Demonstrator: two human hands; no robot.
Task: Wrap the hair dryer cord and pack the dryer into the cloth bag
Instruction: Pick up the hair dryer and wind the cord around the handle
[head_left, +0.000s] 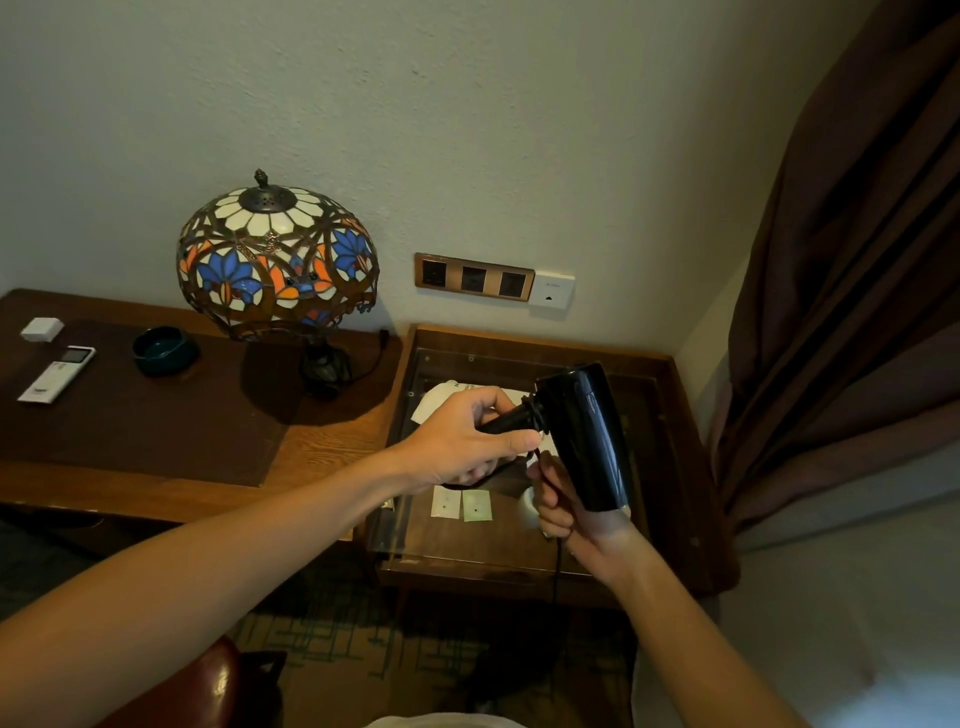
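Observation:
A black hair dryer (587, 436) is held in the air above a glass-topped side table (670, 447). My left hand (462, 441) grips its handle, where a turn or two of black cord (535, 410) sits near the body. My right hand (561, 506) is closed on the cord just below the dryer's barrel, and the cord hangs down from it toward the floor. A white cloth bag (441, 397) lies on the glass behind my left hand, mostly hidden.
A stained-glass lamp (278, 260) stands on the wooden desk (322, 441) at left, with a dark bowl (161, 351) and a white remote (57, 374). Wall sockets (472, 278) sit above the side table. Two small sachets (461, 505) lie under the glass. A brown curtain (852, 312) hangs at right.

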